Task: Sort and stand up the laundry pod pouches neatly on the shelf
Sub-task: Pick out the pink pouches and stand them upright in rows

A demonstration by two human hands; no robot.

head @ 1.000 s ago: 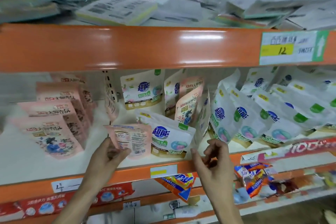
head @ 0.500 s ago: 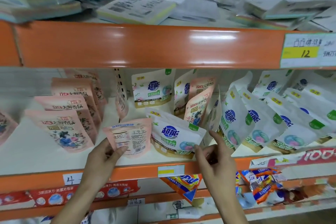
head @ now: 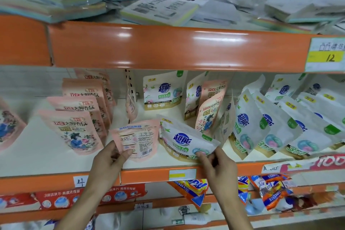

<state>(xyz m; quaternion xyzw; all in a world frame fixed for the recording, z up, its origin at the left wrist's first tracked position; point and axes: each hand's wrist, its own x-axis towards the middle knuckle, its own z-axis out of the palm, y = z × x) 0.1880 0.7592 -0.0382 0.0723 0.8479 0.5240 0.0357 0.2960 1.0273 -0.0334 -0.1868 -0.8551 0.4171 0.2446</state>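
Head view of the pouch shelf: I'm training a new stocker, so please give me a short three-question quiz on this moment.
1. True or false: the pink pouch held by the left hand shows its barcode side to the camera.
2. What does the right hand pinch? A) the tilted white pouch B) a price label C) an orange bag
3. Fill in: the front-facing pink row stands to the ___ of the held pink pouch.
Key: 1 true; 2 A; 3 left.
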